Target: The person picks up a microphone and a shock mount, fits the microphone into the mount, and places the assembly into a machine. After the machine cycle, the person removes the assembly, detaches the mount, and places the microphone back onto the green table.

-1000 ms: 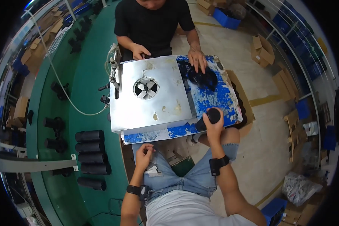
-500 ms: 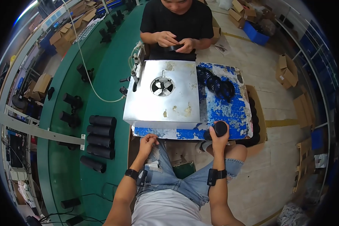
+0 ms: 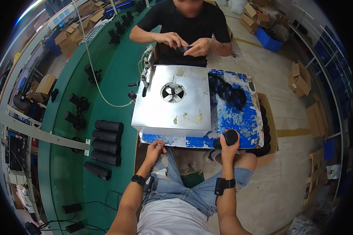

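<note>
My right hand (image 3: 229,150) is wrapped round a black cylinder (image 3: 231,136) at the front right edge of the blue, worn tabletop (image 3: 245,137). The cylinder's round dark end faces up. My left hand (image 3: 156,151) hangs by the table's front edge above my thigh, its fingers curled together; whatever they hold, if anything, is hidden. Between and beyond my hands stands a silver metal box (image 3: 153,115) with a round opening holding metal jaws (image 3: 173,93). A lever-and-hose fitting (image 3: 145,74) rises at the box's left side.
Across the box, a co-worker's hands (image 3: 198,47) handle a dark round part (image 3: 183,49). Black coiled rings (image 3: 231,94) lie right of the box. Several black cylinders (image 3: 107,147) lie on the green bench (image 3: 92,188) at left. A cardboard box (image 3: 276,135) stands right of the table.
The whole view has shifted slightly. The co-worker's forearms have spread wider over the dark part. My right hand still grips the cylinder, and my left hand stays curled in its place.
</note>
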The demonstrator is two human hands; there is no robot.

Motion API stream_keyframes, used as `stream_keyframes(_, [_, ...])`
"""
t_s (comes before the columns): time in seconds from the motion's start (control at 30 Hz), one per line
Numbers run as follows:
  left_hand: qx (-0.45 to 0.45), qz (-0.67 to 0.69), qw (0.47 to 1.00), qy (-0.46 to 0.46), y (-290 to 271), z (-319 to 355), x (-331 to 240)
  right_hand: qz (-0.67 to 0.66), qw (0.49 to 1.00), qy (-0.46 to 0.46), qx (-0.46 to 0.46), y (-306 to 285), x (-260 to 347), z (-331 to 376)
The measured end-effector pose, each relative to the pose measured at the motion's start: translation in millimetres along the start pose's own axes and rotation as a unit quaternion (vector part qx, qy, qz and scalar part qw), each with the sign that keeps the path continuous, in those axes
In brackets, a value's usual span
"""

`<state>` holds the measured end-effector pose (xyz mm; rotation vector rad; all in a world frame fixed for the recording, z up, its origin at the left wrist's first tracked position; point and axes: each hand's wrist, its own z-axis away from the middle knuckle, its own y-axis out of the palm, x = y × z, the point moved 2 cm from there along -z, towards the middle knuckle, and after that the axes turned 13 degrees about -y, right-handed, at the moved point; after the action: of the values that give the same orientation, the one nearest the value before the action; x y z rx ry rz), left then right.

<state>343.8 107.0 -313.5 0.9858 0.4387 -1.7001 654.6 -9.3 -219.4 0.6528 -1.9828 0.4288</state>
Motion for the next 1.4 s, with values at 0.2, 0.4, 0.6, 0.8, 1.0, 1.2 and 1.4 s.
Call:
stream_keyframes(0.2, [0.004,0.004,1.0,0.006,2.1,-2.1,2.9,-0.01,1.0,0.013,-0.006,1.0,-1.3,0.0])
stream_keyframes(0.4, [-0.028,-0.003,1.0,0.008,8.3,-1.9,0.7,-0.003,1.0,-0.001,-0.008,-0.5,-9.2,2.5])
stream_keyframes(0.6, [-0.042,-0.009,0.999,0.028,9.6,-4.4,3.3,-0.002,1.0,-0.002,-0.005,-0.4,-8.9,1.6])
stream_keyframes(0.8, [-0.043,-0.013,0.998,0.049,9.3,-8.8,8.9,0.003,1.0,-0.007,-0.004,-0.5,-8.2,1.7])
stream_keyframes(1.0, [-0.045,-0.003,0.998,0.045,9.8,-9.3,9.6,-0.003,1.0,0.007,-0.005,-0.4,-7.4,2.7])
stream_keyframes(1.2, [-0.047,0.002,0.998,0.044,8.9,-10.6,11.6,-0.008,1.0,0.01,-0.002,-0.4,-9.2,2.9])
stream_keyframes(1.4, [-0.053,-0.018,0.998,0.031,9.9,-4.7,4.7,0.002,1.0,0.005,0.007,-1.5,-10.5,3.2])
